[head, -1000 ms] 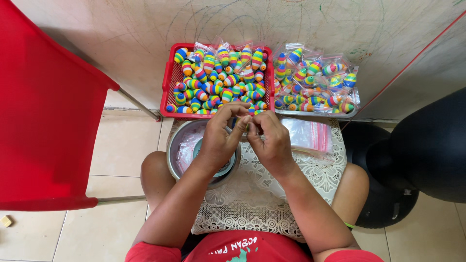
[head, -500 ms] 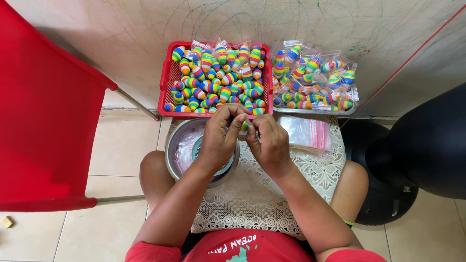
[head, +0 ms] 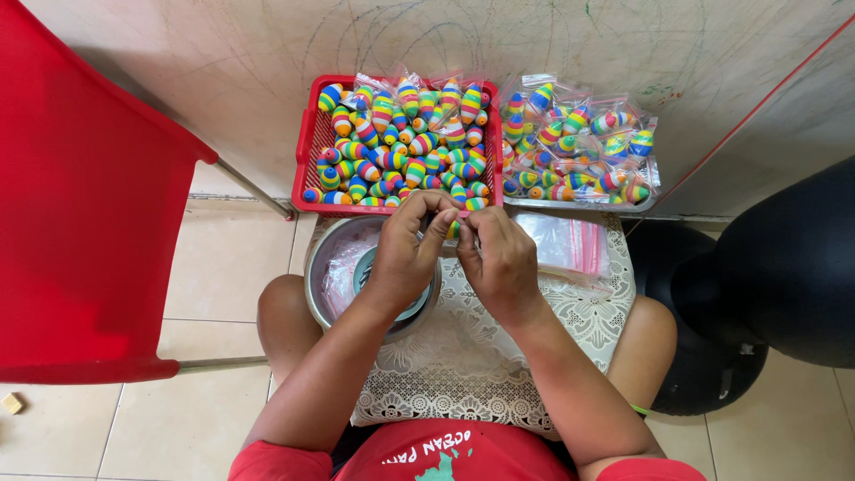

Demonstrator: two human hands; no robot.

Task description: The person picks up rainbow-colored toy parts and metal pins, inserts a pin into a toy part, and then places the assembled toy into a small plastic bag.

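My left hand and my right hand meet over my lap, fingertips pinched together on a small rainbow-striped float that mostly hides between them. Whether a clear bag is around it I cannot tell. Just beyond my fingers stands a red basket heaped with several loose striped floats. To its right a metal tray holds several floats sealed in small clear bags. A stack of empty clear bags lies by my right hand.
A steel bowl with plastic and a dark lid sits on my left knee, under my left wrist. A white lace cloth covers my lap. A red chair is at left, a black rounded object at right, a wall ahead.
Both hands stay joined over the lap, with only small finger movements on the float. The view has shifted slightly.
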